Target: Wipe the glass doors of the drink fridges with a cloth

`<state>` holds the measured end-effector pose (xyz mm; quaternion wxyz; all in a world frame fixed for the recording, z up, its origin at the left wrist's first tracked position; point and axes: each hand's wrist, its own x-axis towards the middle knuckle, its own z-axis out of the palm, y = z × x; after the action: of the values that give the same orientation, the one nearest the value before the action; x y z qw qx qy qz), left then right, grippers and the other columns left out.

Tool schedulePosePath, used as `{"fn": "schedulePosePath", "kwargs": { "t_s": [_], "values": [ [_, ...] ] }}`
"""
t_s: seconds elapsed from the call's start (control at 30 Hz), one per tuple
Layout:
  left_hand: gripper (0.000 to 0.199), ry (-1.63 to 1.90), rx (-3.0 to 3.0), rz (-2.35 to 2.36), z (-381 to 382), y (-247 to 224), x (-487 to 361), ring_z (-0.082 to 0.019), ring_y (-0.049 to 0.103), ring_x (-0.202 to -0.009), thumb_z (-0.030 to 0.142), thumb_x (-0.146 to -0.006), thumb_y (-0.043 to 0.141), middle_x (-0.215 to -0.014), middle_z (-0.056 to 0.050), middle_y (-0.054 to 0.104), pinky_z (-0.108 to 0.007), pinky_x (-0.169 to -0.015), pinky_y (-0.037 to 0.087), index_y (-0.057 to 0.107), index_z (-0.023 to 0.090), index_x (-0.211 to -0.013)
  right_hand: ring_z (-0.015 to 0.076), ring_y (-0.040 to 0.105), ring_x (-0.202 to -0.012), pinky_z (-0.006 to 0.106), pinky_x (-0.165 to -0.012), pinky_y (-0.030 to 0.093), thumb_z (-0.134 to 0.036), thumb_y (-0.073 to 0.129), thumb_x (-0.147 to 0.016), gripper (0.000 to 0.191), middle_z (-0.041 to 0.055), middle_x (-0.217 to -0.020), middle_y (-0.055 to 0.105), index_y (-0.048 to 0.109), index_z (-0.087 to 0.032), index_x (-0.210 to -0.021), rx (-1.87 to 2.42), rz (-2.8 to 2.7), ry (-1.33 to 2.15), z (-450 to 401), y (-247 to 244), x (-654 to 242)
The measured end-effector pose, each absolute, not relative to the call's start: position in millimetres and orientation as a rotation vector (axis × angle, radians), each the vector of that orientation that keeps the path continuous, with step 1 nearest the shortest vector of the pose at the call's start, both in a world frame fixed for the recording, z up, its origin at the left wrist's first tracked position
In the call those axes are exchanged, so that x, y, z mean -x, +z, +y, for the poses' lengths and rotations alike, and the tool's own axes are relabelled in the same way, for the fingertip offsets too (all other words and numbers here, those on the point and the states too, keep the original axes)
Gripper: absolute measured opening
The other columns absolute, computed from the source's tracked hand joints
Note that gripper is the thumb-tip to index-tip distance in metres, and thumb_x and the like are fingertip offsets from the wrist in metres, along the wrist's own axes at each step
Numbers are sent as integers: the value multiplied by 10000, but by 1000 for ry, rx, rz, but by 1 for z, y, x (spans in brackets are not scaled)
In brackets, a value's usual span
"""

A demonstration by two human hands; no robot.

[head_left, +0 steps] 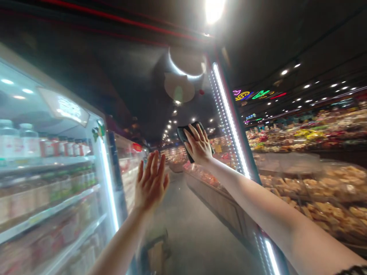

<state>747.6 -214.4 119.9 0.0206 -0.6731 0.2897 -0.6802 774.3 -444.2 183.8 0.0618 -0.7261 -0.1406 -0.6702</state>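
Observation:
A glass door (183,206) with a lit strip along its right edge stands in front of me. On its upper middle part my right hand (199,147) presses a dark cloth (186,133), fingers spread over it. Lower and to the left, my left hand (151,179) is raised with its fingers apart and nothing in it. Whether its palm touches the glass cannot be made out.
At the left is a lit refrigerated cabinet (51,212) with bottles (28,141) on its shelves. Bins of packed food (329,206) stand at the right. Between them runs an aisle floor (183,229). Bright lights hang overhead.

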Motion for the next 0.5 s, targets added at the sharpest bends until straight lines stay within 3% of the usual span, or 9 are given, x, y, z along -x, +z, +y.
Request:
{"fn": "schedulePosePath", "kwargs": {
  "t_s": [0.27, 0.5],
  "values": [
    [828, -2115, 2021, 823, -216, 119, -748, -298, 248, -1533, 220, -947, 551, -1664, -124, 223, -535, -1256, 229, 75, 233, -1624, 306, 208, -1542, 566, -1243, 249, -341, 389, -1023, 524, 84, -1632, 350, 417, -202, -1527, 2080, -365, -2106, -540, 276, -806],
    [813, -2107, 2033, 803, -218, 119, -748, -312, 264, -1527, 226, -939, 574, -1655, -133, 260, -555, -1250, 237, 132, 222, -1622, 250, 255, -1532, 463, -1240, 301, -292, 340, -1024, 519, 99, -1596, 393, 403, -187, -1528, 1978, -334, -2136, -600, 252, -823]
  ]
}}
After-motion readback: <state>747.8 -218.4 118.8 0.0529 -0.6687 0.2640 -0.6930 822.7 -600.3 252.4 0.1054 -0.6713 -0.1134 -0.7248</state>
